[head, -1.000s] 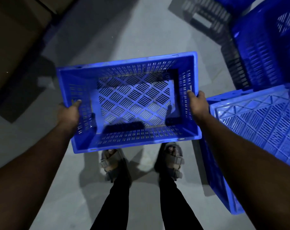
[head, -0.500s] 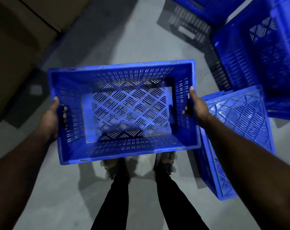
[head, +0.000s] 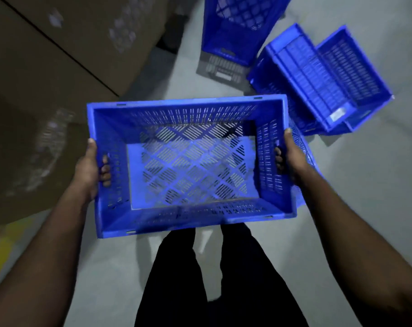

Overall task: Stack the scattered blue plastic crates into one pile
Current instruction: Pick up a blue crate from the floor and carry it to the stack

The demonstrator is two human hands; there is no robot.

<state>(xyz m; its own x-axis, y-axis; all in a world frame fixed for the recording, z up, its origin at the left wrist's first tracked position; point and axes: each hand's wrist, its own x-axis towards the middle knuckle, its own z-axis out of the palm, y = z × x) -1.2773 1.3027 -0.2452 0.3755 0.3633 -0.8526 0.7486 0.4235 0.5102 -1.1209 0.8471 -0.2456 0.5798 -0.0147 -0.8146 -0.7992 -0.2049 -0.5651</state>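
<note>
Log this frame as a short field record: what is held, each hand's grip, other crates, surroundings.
held item: blue crate, open side up, empty, carried above the floor
left hand: grip through the left handle slot, thumb on the rim
right hand: grip through the right handle slot, thumb on the rim
other crates: tipped nested crates at upper right; another crate at top; one partly hidden under the held crate's right side
surroundings: cardboard boxes on the left, grey floor

No legible txt; white label (head: 337,113) on far crate (head: 301,74) too blurred.
</note>
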